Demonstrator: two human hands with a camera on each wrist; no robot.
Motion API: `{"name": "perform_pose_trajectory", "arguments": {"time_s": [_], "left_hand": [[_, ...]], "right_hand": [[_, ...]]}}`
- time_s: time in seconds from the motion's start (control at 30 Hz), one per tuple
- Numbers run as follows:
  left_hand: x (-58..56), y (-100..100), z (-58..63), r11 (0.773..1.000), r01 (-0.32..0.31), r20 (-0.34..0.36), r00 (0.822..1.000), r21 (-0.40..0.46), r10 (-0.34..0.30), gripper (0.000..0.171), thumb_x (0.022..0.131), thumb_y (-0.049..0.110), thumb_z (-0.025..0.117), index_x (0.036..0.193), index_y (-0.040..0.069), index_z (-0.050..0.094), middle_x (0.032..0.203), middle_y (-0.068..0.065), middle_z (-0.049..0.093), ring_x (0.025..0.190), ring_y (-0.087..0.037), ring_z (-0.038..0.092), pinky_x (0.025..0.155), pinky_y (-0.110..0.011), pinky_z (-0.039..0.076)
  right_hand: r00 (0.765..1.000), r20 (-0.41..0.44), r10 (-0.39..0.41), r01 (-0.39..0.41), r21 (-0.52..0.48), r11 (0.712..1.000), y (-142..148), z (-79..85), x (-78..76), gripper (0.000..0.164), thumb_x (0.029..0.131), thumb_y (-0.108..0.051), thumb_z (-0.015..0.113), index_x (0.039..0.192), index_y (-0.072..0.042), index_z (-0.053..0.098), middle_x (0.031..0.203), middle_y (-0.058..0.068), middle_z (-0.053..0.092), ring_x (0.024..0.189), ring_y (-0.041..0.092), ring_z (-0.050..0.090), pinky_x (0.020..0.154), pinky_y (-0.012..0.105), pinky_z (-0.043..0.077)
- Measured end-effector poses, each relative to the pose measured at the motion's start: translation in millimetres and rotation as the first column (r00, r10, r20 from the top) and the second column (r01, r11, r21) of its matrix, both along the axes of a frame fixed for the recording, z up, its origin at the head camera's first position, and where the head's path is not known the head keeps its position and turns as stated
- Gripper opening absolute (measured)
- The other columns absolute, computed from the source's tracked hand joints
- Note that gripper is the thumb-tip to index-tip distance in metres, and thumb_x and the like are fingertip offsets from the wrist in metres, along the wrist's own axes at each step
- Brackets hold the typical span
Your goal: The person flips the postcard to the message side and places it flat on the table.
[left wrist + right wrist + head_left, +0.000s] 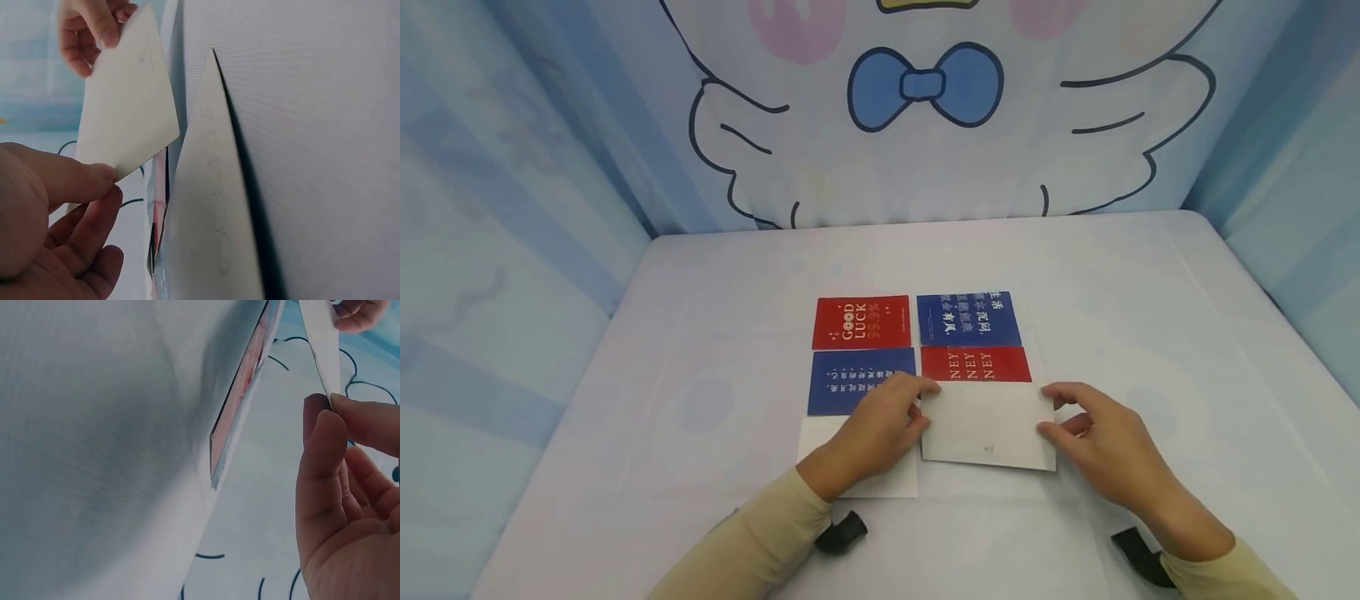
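Between my two hands is a blank cream card (988, 425) with a tiny printed mark near its lower edge. My left hand (883, 421) pinches its left side, and my right hand (1101, 442) pinches its right side between thumb and fingers. Both wrist views show the card (128, 106) raised off the table. Partly covered by it in the head view is a red card (977, 364) with white lettering. Under my left forearm lies another cream card (887, 483), and beyond it a blue card (842, 383) partly hidden by the hand.
Farther back lie a red "GOOD LUCK" card (861, 323) and a blue card with white writing (968, 319). All rest on a white-covered table (715, 292). Behind it hangs a curtain with a blue bow (922, 85). Black wrist straps (842, 533) show near the sleeves.
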State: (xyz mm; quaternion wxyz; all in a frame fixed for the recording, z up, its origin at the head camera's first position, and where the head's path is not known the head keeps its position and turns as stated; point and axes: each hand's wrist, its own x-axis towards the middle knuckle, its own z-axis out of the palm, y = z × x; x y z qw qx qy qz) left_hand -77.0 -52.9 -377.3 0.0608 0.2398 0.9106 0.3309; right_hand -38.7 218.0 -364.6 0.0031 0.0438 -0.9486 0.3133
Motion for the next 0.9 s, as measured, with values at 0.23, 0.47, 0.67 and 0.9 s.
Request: {"name": "perform_pose_trajectory", "arguments": {"time_s": [0.23,0.47,0.67,0.9], "left_hand": [[1.1,3.7,-5.9,0.999,-0.033,0.047,0.998,-0.016,0.034,0.040,0.088,0.004,0.076,0.126,0.008,0.065,0.105,-0.002,0.056,0.085,-0.010,0.054,0.071,-0.016,0.049],[1.0,7.2,-8.5,0.997,-0.046,0.014,0.999,-0.054,0.047,0.044,0.086,0.006,0.079,0.128,0.008,0.063,0.104,-0.002,0.055,0.086,-0.011,0.054,0.074,-0.018,0.050],[2.2,11.3,-10.1,0.969,-0.039,-0.088,0.996,-0.244,0.018,0.053,0.082,0.021,0.085,0.130,0.014,0.064,0.119,-0.003,0.063,0.111,-0.019,0.058,0.093,-0.039,0.046],[7.3,14.3,-9.4,0.945,-0.031,-0.057,0.998,-0.324,0.013,0.055,0.079,0.026,0.087,0.130,0.016,0.065,0.118,-0.001,0.065,0.114,-0.020,0.057,0.090,-0.041,0.043]], "right_hand": [[0.997,0.076,0.022,-0.023,0.014,1.000,2.0,-3.6,-2.3,0.050,0.086,-0.013,0.079,0.130,-0.002,0.059,0.116,0.014,0.063,0.081,0.020,0.068,0.058,0.027,0.050],[0.994,0.106,0.039,-0.043,0.035,0.998,5.9,-6.8,-5.3,0.052,0.084,-0.013,0.080,0.131,-0.001,0.059,0.114,0.014,0.064,0.080,0.018,0.068,0.060,0.027,0.052],[0.983,0.170,0.069,-0.077,0.038,0.996,8.9,-10.1,-9.8,0.050,0.084,-0.014,0.080,0.127,0.000,0.060,0.106,0.008,0.065,0.078,0.015,0.063,0.063,0.029,0.051],[0.965,0.235,0.116,-0.135,0.068,0.989,9.9,-13.8,-13.7,0.050,0.082,-0.015,0.081,0.125,0.000,0.061,0.095,0.000,0.059,0.078,0.015,0.057,0.063,0.028,0.048]]}}
